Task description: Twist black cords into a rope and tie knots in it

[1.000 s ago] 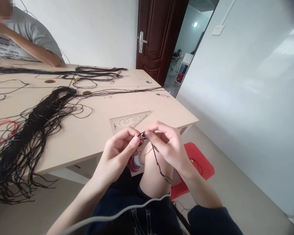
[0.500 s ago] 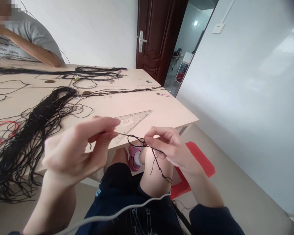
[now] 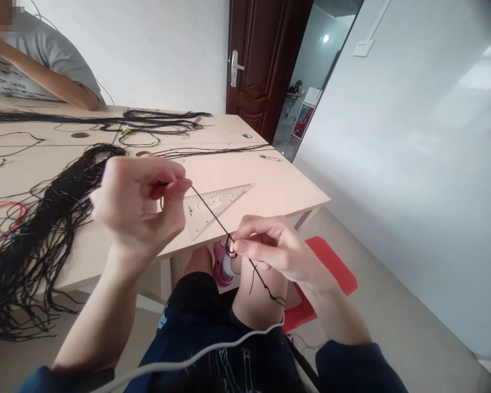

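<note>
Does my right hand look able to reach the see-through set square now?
Probably yes: the set square lies nearby on the table with nothing seen resting on it, though the right hand would likely first release the black cord it pinches.

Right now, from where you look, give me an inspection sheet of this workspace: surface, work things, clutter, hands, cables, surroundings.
Surface: pale tabletop with round holes.
Work things: black cord straight between the hands; its twisted end hangs below the right hand, with a loop at the tip.
Clutter: bundle of black cords overhanging the near edge; clear set square; small pink tool.
Hands: left hand and right hand both pinch the cord, left higher.
Cables: pale cable crosses the lap.
Surroundings: red stool at right; brown door; another person across the table.
</note>
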A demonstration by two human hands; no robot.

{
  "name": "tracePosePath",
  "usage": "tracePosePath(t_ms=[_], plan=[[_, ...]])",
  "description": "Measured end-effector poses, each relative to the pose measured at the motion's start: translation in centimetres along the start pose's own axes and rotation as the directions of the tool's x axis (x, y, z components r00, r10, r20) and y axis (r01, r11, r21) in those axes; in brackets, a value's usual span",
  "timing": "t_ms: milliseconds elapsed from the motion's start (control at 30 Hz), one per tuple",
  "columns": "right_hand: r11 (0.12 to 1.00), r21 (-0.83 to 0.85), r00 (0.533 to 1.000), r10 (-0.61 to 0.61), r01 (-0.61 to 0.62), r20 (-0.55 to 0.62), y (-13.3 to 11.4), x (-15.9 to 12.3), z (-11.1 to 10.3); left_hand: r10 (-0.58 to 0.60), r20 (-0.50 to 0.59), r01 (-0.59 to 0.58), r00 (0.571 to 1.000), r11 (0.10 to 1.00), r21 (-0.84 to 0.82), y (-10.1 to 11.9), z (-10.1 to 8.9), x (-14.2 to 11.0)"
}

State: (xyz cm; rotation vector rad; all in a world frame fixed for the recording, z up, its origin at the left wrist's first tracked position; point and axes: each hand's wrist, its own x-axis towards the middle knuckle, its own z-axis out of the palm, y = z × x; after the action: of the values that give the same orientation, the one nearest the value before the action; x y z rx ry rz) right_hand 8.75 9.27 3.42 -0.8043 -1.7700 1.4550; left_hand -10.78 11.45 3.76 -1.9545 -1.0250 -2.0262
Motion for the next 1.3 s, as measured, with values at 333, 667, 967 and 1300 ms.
tracePosePath(t_ms=[333, 667, 967, 1300], plan=[[0.987, -0.021, 0.906, -0.155, 0.16, -0.393, 1.2, 1.7, 0.8, 0.082, 0.049, -0.092, 0.995, 0.958, 0.27, 4.9, 1.2, -4.6], [0.965, -0.172, 0.871, -0.254, 0.198, -0.421, 0.9, 1.2, 1.5, -0.139, 0.134, 0.108, 0.981, 0.97, 0.219, 5.5, 2.8, -5.6], [0.96, -0.161, 0.84, -0.279, 0.229, -0.465, 1.1, 1.3, 1.9, -0.155, 0.21, 0.121, 0.965, 0.979, 0.165, 5.6, 2.4, -5.8], [0.958, -0.198, 0.827, -0.279, 0.207, -0.487, 1.2, 1.3, 1.7, -0.135, 0.247, 0.103, 0.96, 0.985, 0.138, 6.3, 2.2, -7.6]])
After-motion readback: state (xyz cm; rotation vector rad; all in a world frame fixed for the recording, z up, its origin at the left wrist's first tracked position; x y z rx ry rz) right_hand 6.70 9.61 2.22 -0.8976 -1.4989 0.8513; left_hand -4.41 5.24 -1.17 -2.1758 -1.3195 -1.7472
